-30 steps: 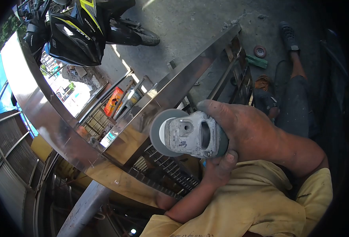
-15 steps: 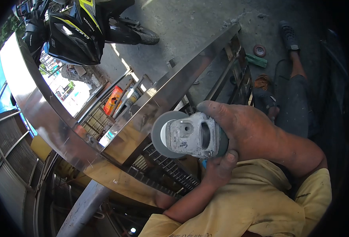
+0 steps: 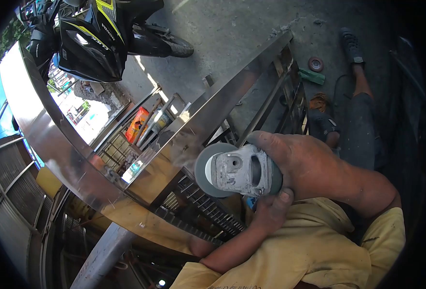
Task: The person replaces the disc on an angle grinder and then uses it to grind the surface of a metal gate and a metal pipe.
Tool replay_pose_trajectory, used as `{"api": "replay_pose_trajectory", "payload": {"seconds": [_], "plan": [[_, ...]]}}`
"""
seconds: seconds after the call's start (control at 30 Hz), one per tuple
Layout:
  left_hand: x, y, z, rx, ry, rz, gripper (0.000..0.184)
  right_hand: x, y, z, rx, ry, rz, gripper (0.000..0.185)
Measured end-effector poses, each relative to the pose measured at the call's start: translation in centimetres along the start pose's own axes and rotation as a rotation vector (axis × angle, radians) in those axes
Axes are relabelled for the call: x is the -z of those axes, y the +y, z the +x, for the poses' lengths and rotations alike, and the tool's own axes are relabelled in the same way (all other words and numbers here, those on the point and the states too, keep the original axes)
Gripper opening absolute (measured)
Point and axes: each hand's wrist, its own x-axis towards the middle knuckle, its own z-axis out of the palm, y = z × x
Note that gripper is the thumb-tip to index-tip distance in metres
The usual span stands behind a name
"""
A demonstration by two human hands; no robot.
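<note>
My right hand (image 3: pixel 299 156) is wrapped around the body of an angle grinder (image 3: pixel 234 166), whose gear head is grey and worn. Lower down, my left hand (image 3: pixel 269 212) grips the same tool from its near side, thumb up against the housing and the other fingers mostly hidden. The round grinding disc (image 3: pixel 202 171) faces a shiny metal panel (image 3: pixel 186 132) that curves at one end. Whether disc and metal touch, I cannot tell. Dark, slotted metalwork (image 3: pixel 208 204) shows beneath the grinder.
A black motorcycle (image 3: pixel 90 48) stands beyond the panel. On the concrete floor lie a spare disc (image 3: pixel 315 63), a green object (image 3: pixel 311 76) and a brown crumpled item (image 3: pixel 319 102), near a leg with a dark shoe (image 3: pixel 351 45). A thick grey pipe (image 3: pixel 102 255) rises at the lower left.
The grinder, held in both hands, has shifted slightly right and down in the view. The panel and surroundings stay nearly where they were.
</note>
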Motion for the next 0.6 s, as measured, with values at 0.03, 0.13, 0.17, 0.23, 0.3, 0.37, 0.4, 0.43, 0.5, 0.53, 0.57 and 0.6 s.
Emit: {"api": "replay_pose_trajectory", "payload": {"seconds": [0.03, 0.13, 0.17, 0.23, 0.3, 0.37, 0.4, 0.43, 0.5, 0.53, 0.57, 0.6], "plan": [[-0.1, -0.1, 0.1, 0.028, -0.019, -0.001, 0.071, 0.1, 0.1, 0.0, -0.012, 0.006, 0.000, 0.082], [0.5, -0.2, 0.4, 0.022, -0.028, -0.051, 0.067, 0.1, 0.3, 0.3, -0.038, 0.014, 0.019, 0.082], [0.4, 0.9, 0.7, -0.009, -0.018, -0.063, 0.067, 0.3, 0.1, 0.7, -0.036, 0.012, 0.026, 0.081], [-0.1, 1.9, 0.9, -0.055, -0.006, -0.024, 0.067, 0.2, 0.1, 0.9, -0.019, 0.031, 0.029, 0.079], [-0.2, 1.9, 0.9, -0.055, -0.012, 0.056, 0.068, -0.2, 0.5, 0.6, 0.005, 0.074, 0.021, 0.076], [0.2, 0.3, 0.8, -0.006, -0.031, 0.095, 0.070, -0.2, 0.8, 0.2, -0.045, 0.024, 0.041, 0.076], [0.2, 0.0, 0.9, -0.002, -0.047, 0.089, 0.071, 0.0, 0.9, 0.1, -0.073, 0.000, 0.050, 0.076], [0.2, -0.2, 1.1, 0.002, -0.063, 0.084, 0.071, 0.0, 1.0, 0.1, -0.057, 0.024, 0.048, 0.075], [0.3, 1.2, 1.4, -0.029, -0.069, 0.048, 0.071, -0.1, 0.9, 0.4, -0.025, 0.066, 0.059, 0.073], [0.2, 1.9, 1.5, -0.033, -0.062, 0.029, 0.071, -0.1, 0.8, 0.7, -0.035, 0.053, 0.068, 0.076], [-0.1, 2.6, 1.4, -0.019, -0.039, 0.008, 0.071, 0.1, 0.5, 1.0, -0.043, 0.041, 0.075, 0.078], [-0.1, 2.6, 1.3, -0.008, -0.033, 0.013, 0.071, 0.2, 0.4, 1.2, -0.050, 0.029, 0.078, 0.081]]}}
